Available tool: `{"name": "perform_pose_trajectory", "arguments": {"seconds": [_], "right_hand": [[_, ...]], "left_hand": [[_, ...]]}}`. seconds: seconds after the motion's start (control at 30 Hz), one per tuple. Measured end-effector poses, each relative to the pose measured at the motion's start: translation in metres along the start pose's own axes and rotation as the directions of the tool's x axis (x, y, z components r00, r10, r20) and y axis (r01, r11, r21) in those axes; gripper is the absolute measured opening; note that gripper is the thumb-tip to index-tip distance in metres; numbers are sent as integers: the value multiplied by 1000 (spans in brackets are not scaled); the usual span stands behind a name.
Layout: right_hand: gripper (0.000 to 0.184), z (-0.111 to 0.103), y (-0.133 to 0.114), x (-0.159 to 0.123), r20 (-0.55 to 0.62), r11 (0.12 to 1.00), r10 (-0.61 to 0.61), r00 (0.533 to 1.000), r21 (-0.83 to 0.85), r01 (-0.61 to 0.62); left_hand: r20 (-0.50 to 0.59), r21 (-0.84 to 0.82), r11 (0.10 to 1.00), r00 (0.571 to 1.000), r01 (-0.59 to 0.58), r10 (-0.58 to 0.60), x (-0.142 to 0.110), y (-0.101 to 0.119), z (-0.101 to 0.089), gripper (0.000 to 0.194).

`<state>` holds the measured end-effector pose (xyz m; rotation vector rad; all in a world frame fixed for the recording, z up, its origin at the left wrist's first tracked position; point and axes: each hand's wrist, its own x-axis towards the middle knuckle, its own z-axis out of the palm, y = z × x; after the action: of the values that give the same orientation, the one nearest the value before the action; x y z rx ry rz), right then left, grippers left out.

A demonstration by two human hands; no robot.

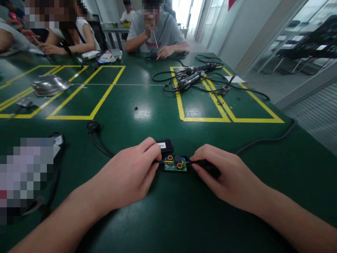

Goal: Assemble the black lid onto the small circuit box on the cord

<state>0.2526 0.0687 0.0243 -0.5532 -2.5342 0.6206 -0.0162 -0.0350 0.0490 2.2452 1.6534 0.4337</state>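
Observation:
An opened black case with a green circuit board [175, 166] in it lies on the table before me. Two copper ring coils and blue and yellow wires show on the board. My left hand [137, 168] pinches the black cable at the case's left end; this cable runs to a black plug [93, 126]. At the right end, the fingers of my right hand [218, 168] are closed on the other black cable [258, 142], which trails off to the right. Just behind the board sits a black cover [165, 145] with a white label, partly hidden by my left fingers.
The green table [147, 218] carries yellow tape outlines. Coiled black cables with dark cylindrical tools [191, 80] lie at the back right. A shiny metal bowl-like piece [50, 85] rests at the back left. A blurred-out object [26, 172] is at left. People sit across the table.

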Motion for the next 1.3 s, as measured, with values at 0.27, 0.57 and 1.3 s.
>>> {"name": "perform_pose_trajectory", "arguments": {"seconds": [0.27,0.57,1.3], "right_hand": [[12,2,0,0,35,1000,18,999,-7,-18],[11,-2,1,1,50,997,68,996,44,-70],[16,-5,4,5,102,990,78,992,111,-89]], "left_hand": [[2,13,1000,1000,-13,13,0,0,0,11],[-11,-81,995,998,-61,60,1,-9,-3,21],[-44,46,998,998,-45,47,4,-7,-3,20]]}}
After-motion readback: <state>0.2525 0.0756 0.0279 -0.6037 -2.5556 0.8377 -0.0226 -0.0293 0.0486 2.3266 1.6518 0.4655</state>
